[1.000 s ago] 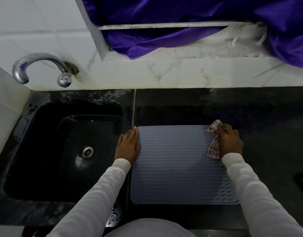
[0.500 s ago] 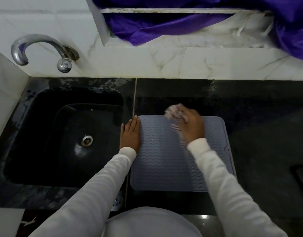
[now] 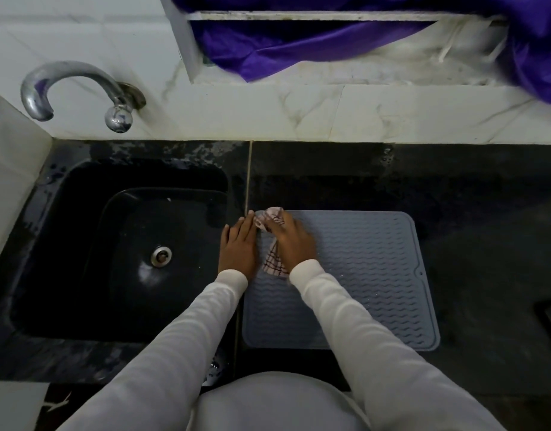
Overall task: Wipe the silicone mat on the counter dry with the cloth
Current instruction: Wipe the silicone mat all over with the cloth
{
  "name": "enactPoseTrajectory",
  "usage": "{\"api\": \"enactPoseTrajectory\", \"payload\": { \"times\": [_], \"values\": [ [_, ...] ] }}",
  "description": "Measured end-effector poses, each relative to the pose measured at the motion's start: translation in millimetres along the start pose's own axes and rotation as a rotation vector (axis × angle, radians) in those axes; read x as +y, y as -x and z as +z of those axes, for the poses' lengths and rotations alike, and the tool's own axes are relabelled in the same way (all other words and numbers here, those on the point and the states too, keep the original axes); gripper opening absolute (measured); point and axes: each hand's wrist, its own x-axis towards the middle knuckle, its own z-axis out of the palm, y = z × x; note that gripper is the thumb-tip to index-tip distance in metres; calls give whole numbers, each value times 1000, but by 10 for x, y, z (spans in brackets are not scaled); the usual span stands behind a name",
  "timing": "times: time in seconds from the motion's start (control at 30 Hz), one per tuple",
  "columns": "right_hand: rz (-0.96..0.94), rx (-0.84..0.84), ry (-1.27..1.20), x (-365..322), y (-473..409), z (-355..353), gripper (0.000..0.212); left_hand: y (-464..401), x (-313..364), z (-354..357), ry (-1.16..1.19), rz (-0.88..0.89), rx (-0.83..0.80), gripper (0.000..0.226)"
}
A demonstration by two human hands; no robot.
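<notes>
Mat [image 3: 361, 275] — grey silicone, flat on tabletop [image 3: 485, 259], long axis seemingly front-to-back. Left hand [image 3: 238, 248] open, flat on its left edge; right hand [image 3: 291, 241] grips checked cloth [image 3: 272, 241] at far-left corner.

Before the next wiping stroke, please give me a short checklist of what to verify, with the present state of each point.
1. Cloth in right hand grip: ok.
2. Cloth touching the mat: ok, at its far left corner.
3. Left hand holding the mat's left edge down: ok.
4. Mat flat on the counter: ok.
5. Path to the right free of objects: ok.
6. Mat already dry: cannot tell.
</notes>
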Motion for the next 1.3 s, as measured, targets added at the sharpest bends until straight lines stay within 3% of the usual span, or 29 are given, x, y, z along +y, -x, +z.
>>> {"api": "enactPoseTrajectory", "payload": {
  "times": [0.2, 0.67, 0.83, 0.93, 1.17, 1.3],
  "values": [
    [89, 61, -34, 517, 108, -163, 42, 2, -6, 19, 0, -5, 6, 67],
    [285, 223, 42, 1584, 502, -642, 50, 14, -7, 34, -28, -15, 6, 69],
    [434, 252, -46, 1996, 654, -826, 35, 23, -5, 41, -26, -20, 14, 72],
    [448, 293, 9, 2183, 734, -844, 41, 15, 6, 41, -21, -25, 14, 70],
    [555, 379, -156, 2000, 621, -863, 39, 30, 27, 60, 15, -44, 44, 65],
    [373, 451, -237, 1339, 577, -851, 40, 28, 11, 85, 26, -42, 57, 66]
  ]
}}
